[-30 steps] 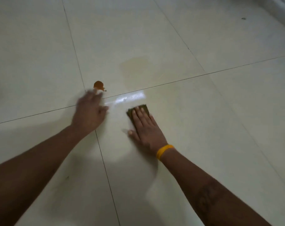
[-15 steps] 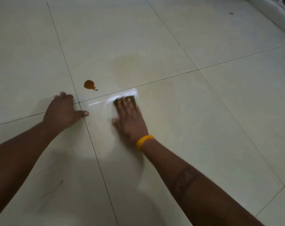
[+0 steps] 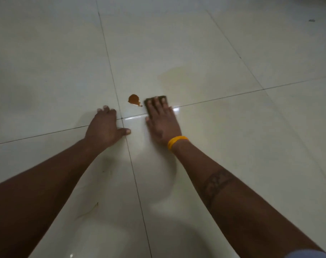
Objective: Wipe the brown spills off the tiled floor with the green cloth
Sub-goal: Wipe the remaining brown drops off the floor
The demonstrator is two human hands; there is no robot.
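The right hand (image 3: pixel 163 123) is lying flat on the tiled floor (image 3: pixel 233 146) with its fingers stretched out, pressing the green cloth (image 3: pixel 155 99) down under the fingertips. Most of the cloth is hidden beneath the hand; only a dark, blurred edge is showing past the fingertips, and its colour is hard to make out in the dim light. It is sitting just beyond the grout line (image 3: pixel 223 97) that is running across the floor, and just to the right of the 1 brown spill (image 3: pixel 134 99), very close to it; whether the 2 are touching is unclear. The spill is lying as a small round blot with a little tail pointing toward the cloth.

The left hand (image 3: pixel 104 127) is resting open on the floor, palm down and holding nothing, with the thumb spread to the right near the crossing of the grout lines.

A yellow wristband (image 3: pixel 176 141) is circling the right wrist. A faint yellowish patch (image 3: pixel 177 75) is showing on the tile beyond the cloth, its outline vague. Both forearms are running out of the bottom edge, and a small dark speck (image 3: pixel 311 20) far off at the upper right is too small to identify.
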